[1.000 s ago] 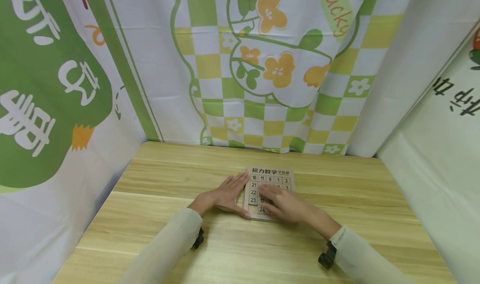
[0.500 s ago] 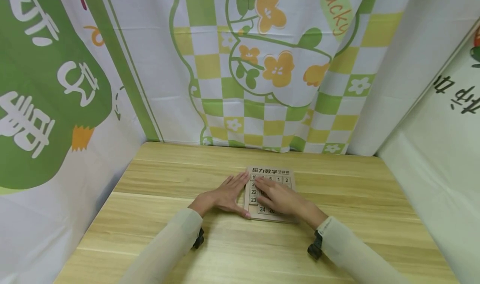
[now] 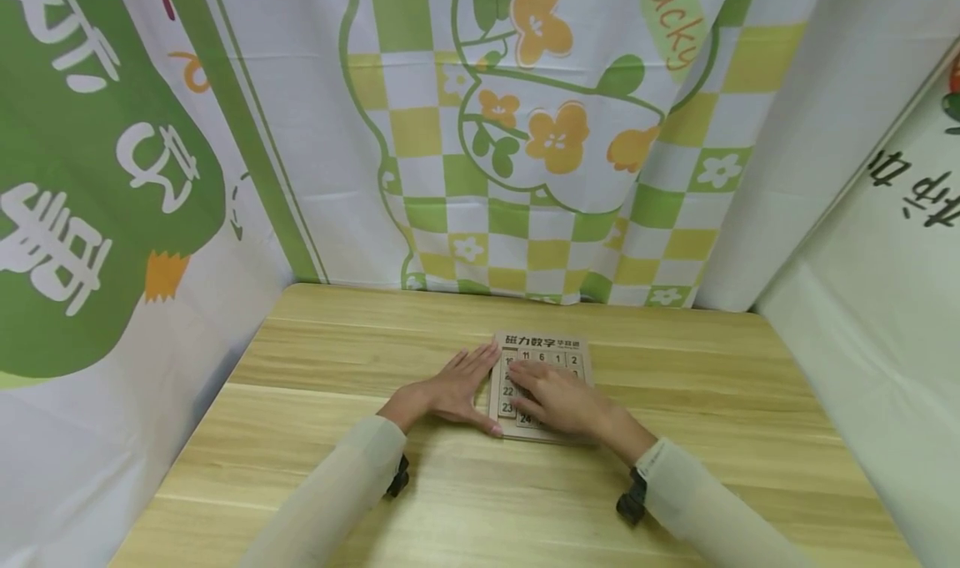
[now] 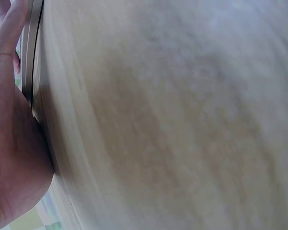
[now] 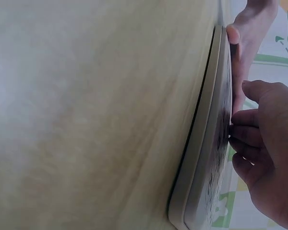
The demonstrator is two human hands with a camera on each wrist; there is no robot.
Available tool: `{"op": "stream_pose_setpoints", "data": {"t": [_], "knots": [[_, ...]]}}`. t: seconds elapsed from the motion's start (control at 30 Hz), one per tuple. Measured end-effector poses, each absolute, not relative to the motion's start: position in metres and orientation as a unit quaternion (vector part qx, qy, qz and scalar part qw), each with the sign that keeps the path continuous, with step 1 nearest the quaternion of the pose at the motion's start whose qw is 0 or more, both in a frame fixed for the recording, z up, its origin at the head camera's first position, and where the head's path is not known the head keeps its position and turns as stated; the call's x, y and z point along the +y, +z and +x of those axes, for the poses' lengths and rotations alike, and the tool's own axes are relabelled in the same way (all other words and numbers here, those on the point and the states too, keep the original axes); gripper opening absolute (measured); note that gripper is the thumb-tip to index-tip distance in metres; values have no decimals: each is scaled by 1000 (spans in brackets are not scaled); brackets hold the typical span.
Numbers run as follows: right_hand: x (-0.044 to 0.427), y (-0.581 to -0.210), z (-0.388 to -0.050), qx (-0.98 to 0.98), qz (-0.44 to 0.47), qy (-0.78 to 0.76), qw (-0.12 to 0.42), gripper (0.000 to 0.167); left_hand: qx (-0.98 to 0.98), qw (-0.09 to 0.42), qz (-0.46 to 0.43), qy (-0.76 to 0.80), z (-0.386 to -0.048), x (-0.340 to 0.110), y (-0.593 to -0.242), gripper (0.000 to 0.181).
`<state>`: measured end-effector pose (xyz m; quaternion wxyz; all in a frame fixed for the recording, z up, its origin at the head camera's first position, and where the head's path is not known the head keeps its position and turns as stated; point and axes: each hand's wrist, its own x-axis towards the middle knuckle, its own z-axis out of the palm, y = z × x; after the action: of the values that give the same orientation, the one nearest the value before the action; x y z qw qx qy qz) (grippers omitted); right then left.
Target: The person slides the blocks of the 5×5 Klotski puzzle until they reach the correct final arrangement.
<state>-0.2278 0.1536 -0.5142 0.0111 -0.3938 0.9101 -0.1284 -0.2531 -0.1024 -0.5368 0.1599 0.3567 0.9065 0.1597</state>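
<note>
A wooden number sliding puzzle [image 3: 540,438] lies flat on the table, with printed characters along its far edge. My left hand [image 3: 454,391] rests at the puzzle's left side, its thumb and fingers spread along the frame. Over the middle of the board, my right hand [image 3: 566,399] touches the left part of the tiles with its fingertips. The left column runs from the 16 tile [image 3: 509,360] to the 23 tile [image 3: 507,408], and a narrow gap shows above 16. Several central and right tiles are hidden under the right hand. The right wrist view shows its fingertips [image 5: 237,132] against the board's face.
The wood-grain table [image 3: 360,501] extends around the puzzle on all sides. A checked, flowered cloth [image 3: 540,243] hangs behind its far edge. Printed cloths also hang at the left and right. A dark wrist camera [image 3: 632,500] sits on the right wrist.
The right hand moved left across the board, then slightly toward the near edge. The left column of tiles slid down with it, leaving a gap above 16. The left hand stayed still.
</note>
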Motion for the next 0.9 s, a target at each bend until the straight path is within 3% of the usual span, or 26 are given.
{"op": "stream_pose_setpoints", "data": {"t": [0.9], "knots": [[179, -510, -211, 908, -384, -166, 12, 54, 905, 151, 363, 163, -254, -104, -541, 136]]}}
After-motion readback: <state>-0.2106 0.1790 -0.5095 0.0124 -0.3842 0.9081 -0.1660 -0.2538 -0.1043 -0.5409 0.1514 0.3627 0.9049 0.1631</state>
